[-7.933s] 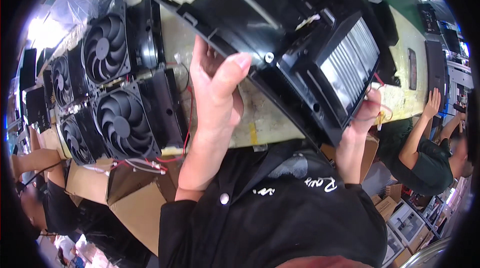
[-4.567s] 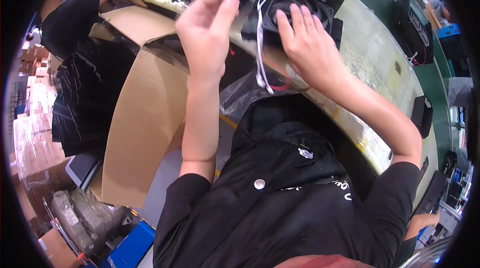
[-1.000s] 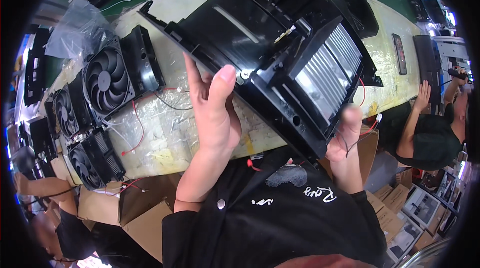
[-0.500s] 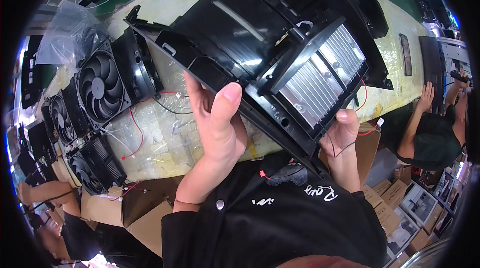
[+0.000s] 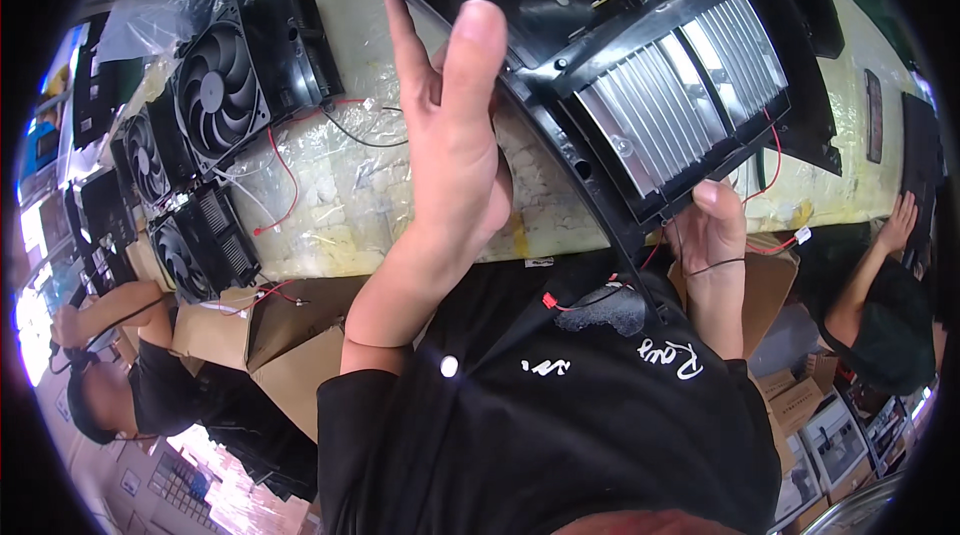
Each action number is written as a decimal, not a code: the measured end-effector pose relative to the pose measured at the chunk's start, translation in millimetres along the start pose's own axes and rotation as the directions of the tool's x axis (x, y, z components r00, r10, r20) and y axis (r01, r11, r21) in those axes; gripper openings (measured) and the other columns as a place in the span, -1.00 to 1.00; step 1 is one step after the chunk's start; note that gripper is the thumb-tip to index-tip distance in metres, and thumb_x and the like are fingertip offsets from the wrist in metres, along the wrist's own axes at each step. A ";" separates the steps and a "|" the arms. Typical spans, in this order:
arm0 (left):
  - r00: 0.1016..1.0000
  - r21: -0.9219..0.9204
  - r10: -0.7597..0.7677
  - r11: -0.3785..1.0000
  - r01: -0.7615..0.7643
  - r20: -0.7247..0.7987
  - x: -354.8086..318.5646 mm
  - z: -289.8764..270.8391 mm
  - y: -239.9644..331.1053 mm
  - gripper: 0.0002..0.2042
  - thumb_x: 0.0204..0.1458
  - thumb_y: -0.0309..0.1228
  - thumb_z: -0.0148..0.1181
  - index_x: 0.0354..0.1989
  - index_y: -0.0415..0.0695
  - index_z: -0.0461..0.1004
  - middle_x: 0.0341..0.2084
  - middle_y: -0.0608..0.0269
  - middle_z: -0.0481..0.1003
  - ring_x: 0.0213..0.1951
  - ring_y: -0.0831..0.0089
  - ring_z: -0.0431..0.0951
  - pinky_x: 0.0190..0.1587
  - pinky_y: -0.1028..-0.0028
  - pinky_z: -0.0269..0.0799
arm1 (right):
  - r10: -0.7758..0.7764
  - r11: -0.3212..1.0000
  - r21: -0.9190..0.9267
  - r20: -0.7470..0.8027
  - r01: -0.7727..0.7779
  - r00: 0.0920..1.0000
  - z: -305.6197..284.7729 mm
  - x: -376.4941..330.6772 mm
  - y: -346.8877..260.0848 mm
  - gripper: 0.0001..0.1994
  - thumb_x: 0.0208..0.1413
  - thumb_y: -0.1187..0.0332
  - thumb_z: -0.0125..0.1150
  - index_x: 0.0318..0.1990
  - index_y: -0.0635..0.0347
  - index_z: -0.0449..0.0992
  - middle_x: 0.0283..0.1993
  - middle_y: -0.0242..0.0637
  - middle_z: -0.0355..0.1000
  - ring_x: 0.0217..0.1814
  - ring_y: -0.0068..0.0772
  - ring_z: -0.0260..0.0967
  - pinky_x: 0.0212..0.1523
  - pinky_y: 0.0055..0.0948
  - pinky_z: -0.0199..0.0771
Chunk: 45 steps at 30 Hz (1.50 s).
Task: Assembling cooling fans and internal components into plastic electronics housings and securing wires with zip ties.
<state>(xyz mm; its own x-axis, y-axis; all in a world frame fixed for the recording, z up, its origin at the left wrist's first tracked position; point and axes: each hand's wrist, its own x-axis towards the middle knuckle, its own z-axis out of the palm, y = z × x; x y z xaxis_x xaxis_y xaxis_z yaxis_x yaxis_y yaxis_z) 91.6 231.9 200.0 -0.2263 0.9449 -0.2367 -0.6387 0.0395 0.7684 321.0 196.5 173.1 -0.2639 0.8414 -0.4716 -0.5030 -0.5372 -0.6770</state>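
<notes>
Left hand: up near 12 o'clock goes the left hand [image 5: 455, 140], gripping the near rim of the black plastic housing [image 5: 600, 57], thumb on top, other fingers mostly hidden behind the edge.
Right hand: over at 3 o'clock, the right hand [image 5: 714, 235] grasps the lower corner, thumb up beside the silver finned metal plate [image 5: 680, 90]; its other fingers are largely hidden, a thin dark wire crossing the wrist.
Housing: tilted above the table, filling 12 to 2 o'clock, top running out of view.
Wires: a red connector [image 5: 549, 301] dangles against the dark shirt at 5 o'clock; a white connector [image 5: 802, 234] sits out at 3.
Fans: at 10 o'clock, a large black axial fan [image 5: 212, 92] on the film-covered worktable [image 5: 350, 210], smaller-looking ones beside it.
Cardboard: an open carton [image 5: 300, 363] waits at 8 o'clock.
Co-workers: one person at 8 o'clock, another at 4.
</notes>
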 end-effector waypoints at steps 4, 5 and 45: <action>0.999 -0.022 -0.036 0.999 0.037 0.033 -5.1 -0.1 -1.4 -0.09 0.17 0.02 0.16 0.47 -0.15 -0.27 0.29 0.17 0.19 0.26 0.39 0.22 0.32 0.38 0.07 | 0.123 0.992 -0.028 0.174 -0.120 0.977 -25.0 -10.0 -0.4 -0.38 0.17 0.07 0.22 0.25 0.27 0.21 0.11 0.00 0.40 0.13 -0.06 0.42 -0.12 -0.03 0.65; 0.999 -0.004 -0.044 0.999 0.044 -0.001 -5.8 -7.5 -6.0 -0.11 0.19 0.03 0.13 0.47 -0.14 -0.27 0.31 0.16 0.16 0.28 0.38 0.20 0.33 0.37 0.06 | 0.038 0.999 0.010 0.178 -0.041 0.983 -2.7 -17.4 -3.6 -0.46 0.24 0.02 0.12 0.20 0.21 0.24 0.04 -0.02 0.44 0.01 -0.08 0.49 -0.35 -0.09 0.68; 0.932 0.670 0.280 0.649 -0.360 0.229 -83.5 15.2 -12.3 0.19 -0.06 -0.03 0.36 0.44 -0.22 -0.51 0.41 -0.23 -0.32 0.46 0.00 -0.32 0.43 0.14 -0.34 | 0.051 0.998 -0.048 0.521 -0.031 0.852 41.8 84.4 -105.2 -0.36 0.32 -0.14 -0.19 0.26 0.25 0.31 0.21 -0.18 0.40 0.19 -0.21 0.39 0.23 -0.25 0.36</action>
<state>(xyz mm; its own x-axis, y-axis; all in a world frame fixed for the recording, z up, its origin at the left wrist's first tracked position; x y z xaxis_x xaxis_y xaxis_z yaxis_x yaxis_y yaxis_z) 129.5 157.5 219.3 -0.2215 0.9664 0.1307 0.1596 -0.0963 0.9825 317.2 326.5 228.2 -0.6794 0.7200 -0.1417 -0.4550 -0.5649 -0.6884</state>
